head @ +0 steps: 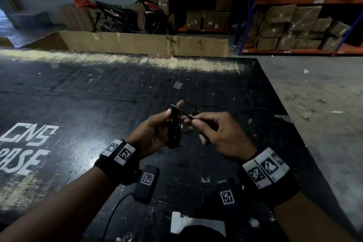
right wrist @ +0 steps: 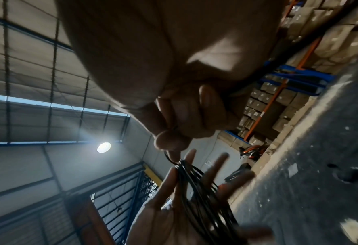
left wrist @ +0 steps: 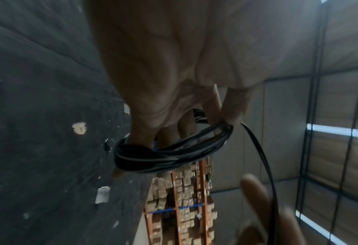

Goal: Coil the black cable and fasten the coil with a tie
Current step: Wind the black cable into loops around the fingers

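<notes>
Two banded wrists reach out over the scuffed black table (head: 82, 92). The left hand (head: 157, 131) has its thumb pressed to the top of the coiled black cable (head: 173, 129), loops lying across spread fingers, above the tabletop. The right hand (head: 220, 133) pinches the cable's free end just beside the coil.
</notes>
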Motion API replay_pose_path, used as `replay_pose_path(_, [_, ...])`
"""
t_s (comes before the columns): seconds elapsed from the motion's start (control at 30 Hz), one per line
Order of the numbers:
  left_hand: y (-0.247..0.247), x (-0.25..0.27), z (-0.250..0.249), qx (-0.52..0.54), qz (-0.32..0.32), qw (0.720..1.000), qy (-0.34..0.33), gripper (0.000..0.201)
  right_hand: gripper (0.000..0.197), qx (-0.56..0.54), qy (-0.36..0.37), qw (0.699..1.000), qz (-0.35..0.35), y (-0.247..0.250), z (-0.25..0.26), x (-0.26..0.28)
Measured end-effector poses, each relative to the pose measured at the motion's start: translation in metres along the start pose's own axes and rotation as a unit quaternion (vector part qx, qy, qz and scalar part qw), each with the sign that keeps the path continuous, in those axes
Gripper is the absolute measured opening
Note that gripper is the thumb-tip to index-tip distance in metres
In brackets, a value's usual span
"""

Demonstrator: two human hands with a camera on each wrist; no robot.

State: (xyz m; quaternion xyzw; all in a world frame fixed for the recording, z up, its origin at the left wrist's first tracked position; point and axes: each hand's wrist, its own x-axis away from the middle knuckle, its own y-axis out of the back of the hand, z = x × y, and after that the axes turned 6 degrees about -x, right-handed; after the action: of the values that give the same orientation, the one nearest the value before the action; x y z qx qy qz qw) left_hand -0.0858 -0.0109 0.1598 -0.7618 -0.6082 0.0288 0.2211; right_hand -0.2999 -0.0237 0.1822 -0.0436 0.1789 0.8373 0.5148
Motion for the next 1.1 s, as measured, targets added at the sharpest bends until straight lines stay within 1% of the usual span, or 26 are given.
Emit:
replay_pose_path(0.1, [0.013,-0.004,-0.011,0.063,0.003,0.998,-0.031,0.049,0.024,-0.061,-0.026,0.998,0.003,-0.011,-0.015,0.018])
replay_pose_path(0.17, [0.014,-0.004,-0.022,0.116,0.013,0.992,-0.056,0.05,0.025,-0.089,-0.053,0.994,0.016,-0.019,-0.03,0.029])
replay_pose_path(0.23, [0.017,-0.003,-0.028,0.144,0.055,0.985,-0.077,0.049,0.026,-0.112,-0.082,0.99,0.03,-0.025,-0.047,0.038])
replay_pose_path(0.3, [0.019,-0.001,-0.035,0.16,0.109,0.978,-0.081,0.048,0.026,-0.11,-0.114,0.987,0.035,-0.026,-0.063,0.042])
replay_pose_path(0.4, [0.012,0.005,-0.042,0.164,0.154,0.973,-0.057,0.048,0.025,-0.097,-0.148,0.984,0.013,-0.022,-0.079,0.039])
replay_pose_path(0.5, [-0.006,0.016,-0.038,0.141,0.22,0.965,-0.034,0.049,0.025,-0.1,-0.174,0.98,0.011,-0.009,-0.095,0.026])
replay_pose_path(0.6, [-0.017,0.022,-0.019,0.09,0.278,0.956,0.021,0.053,0.016,-0.043,-0.163,0.985,0.024,0.008,-0.094,0.004])
replay_pose_path(0.63, [-0.019,0.022,-0.012,0.059,0.283,0.956,0.041,0.054,0.015,-0.012,-0.148,0.988,0.031,0.014,-0.09,-0.005])
replay_pose_path(0.7, [-0.022,0.022,0.001,-0.021,0.272,0.96,0.056,0.054,0.015,0.049,-0.122,0.989,0.065,0.027,-0.072,-0.024])
replay_pose_path(0.77, [-0.024,0.022,0.011,-0.067,0.237,0.967,0.07,0.05,0.014,0.129,-0.109,0.98,0.108,0.034,-0.047,-0.038])
replay_pose_path(0.83, [-0.025,0.019,0.018,-0.087,0.203,0.972,0.077,0.042,0.017,0.223,-0.105,0.958,0.149,0.034,-0.023,-0.046])
replay_pose_path(0.9, [-0.022,0.014,0.025,-0.134,0.161,0.975,0.074,0.044,0.019,0.289,-0.095,0.938,0.168,0.03,-0.005,-0.05])
replay_pose_path(1.0, [-0.019,0.008,0.03,-0.171,0.071,0.981,0.059,0.037,0.016,0.335,-0.075,0.926,0.156,0.025,0.011,-0.052])
replay_pose_path(1.07, [-0.022,0.008,0.028,-0.178,0.01,0.982,0.054,0.036,0.013,0.333,-0.073,0.931,0.129,0.024,0.014,-0.05])
replay_pose_path(1.1, [-0.023,0.009,0.026,-0.178,-0.01,0.983,0.047,0.035,0.013,0.323,-0.068,0.938,0.107,0.023,0.013,-0.047])
